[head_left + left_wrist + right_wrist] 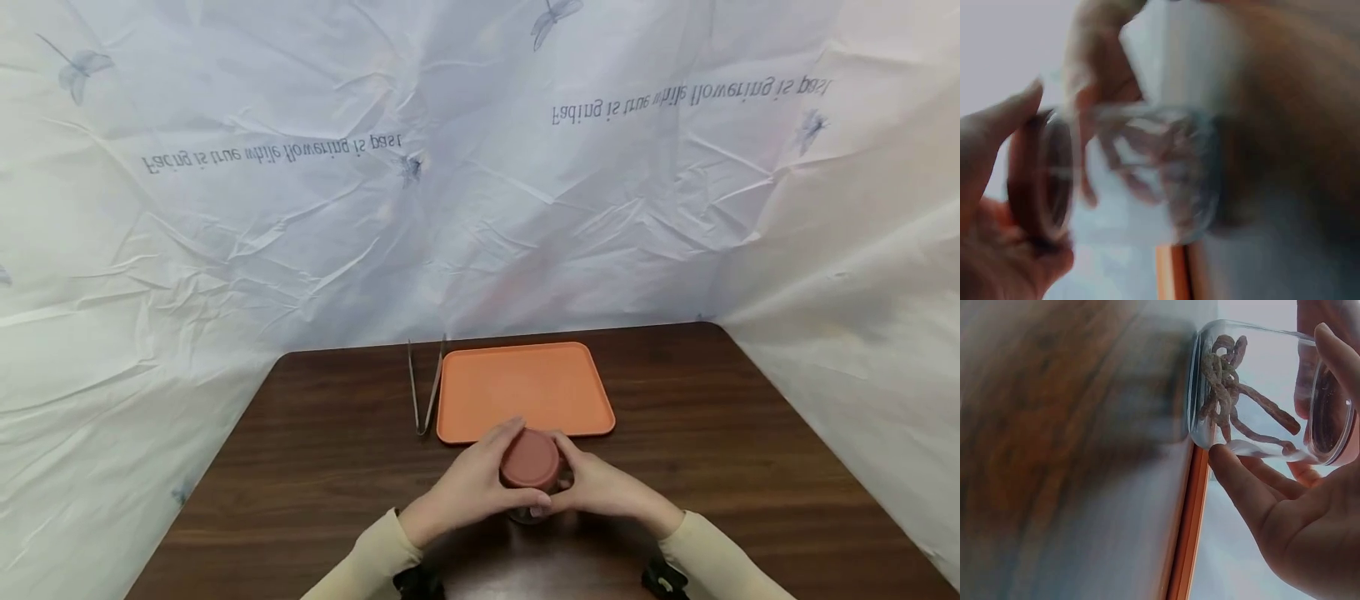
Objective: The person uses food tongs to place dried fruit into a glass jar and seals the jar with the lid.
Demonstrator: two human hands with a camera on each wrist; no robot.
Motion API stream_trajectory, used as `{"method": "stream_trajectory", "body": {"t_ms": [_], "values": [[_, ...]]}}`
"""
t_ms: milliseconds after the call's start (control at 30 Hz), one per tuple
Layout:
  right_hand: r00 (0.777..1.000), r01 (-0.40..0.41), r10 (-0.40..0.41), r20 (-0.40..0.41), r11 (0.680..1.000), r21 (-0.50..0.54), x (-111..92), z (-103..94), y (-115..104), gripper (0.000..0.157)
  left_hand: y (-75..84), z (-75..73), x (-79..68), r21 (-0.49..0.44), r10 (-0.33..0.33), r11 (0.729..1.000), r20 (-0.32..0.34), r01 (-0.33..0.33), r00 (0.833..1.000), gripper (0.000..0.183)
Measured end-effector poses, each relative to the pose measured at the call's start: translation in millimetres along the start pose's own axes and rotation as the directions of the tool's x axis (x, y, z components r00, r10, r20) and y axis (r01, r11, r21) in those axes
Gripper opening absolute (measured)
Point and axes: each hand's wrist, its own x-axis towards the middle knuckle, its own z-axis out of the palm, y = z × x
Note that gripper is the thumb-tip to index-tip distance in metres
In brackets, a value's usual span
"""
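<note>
A clear glass jar point(1272, 369) stands upright, its base right at the tabletop, near the front of the table. Several twisted, knotted brown strips point(1225, 387) lie inside, toward its bottom. On top sits a reddish-brown round lid point(531, 458). My left hand point(472, 479) grips this lid from the left, thumb at the near side and fingers at the far side. From the right, my right hand point(607, 487) holds the jar's glass body, with one fingertip low near the base in the right wrist view. Motion blurs the left wrist view.
Just beyond the jar lies an orange rectangular tray point(525, 387). Metal tongs point(422, 431) lie spread along the tray's left side. The dark wooden table point(322, 467) ends at a white printed sheet point(480, 233) hanging behind it and along both sides.
</note>
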Motion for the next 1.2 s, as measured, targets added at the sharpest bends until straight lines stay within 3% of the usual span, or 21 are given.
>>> {"method": "stream_trajectory", "body": {"t_ms": [167,467,567,667,800,900,1033,1200], "values": [[0.999,-0.033,0.034,-0.014,0.999,0.036,-2.1,-1.3,-0.3,0.089,1.3,5.7,2.8,0.036,0.036,0.999,-0.047,-0.034,0.998,0.094],[0.999,-0.044,0.044,0.023,0.999,-0.016,-4.0,-3.7,-0.9,0.088,-14.3,4.5,2.1,-0.044,0.105,0.994,0.039,-0.103,0.994,0.089],[0.999,-0.043,0.043,0.009,0.998,-0.036,-1.8,-4.4,-2.4,0.087,-14.1,-0.5,6.4,-0.02,0.125,0.992,0.064,-0.124,0.99,0.091],[0.999,-0.033,0.031,-0.023,0.995,-0.089,1.3,-1.9,-3.7,0.084,-7.3,-5.7,6.8,0.031,0.088,0.995,0.073,-0.09,0.993,0.097],[0.997,-0.032,0.02,-0.07,0.983,-0.18,3.7,0.6,-6.9,0.082,5.7,-9.1,3.9,0.105,-0.019,0.994,0.03,0.016,0.999,0.106],[0.995,-0.034,0.01,-0.102,0.97,-0.239,5.0,1.0,-8.8,0.085,7.9,-7.6,3.7,0.147,-0.055,0.987,-0.029,0.059,0.998,0.107],[0.993,-0.021,-0.014,-0.118,0.955,-0.296,8.3,1.4,-8.9,0.09,1.1,-4.2,2.8,0.135,-0.036,0.99,-0.078,0.047,0.996,0.099],[0.995,-0.007,-0.024,-0.1,0.954,-0.299,9.5,2.0,-6.6,0.09,-8.1,-3.0,0.0,0.092,0.032,0.995,-0.075,-0.026,0.997,0.092]]}}
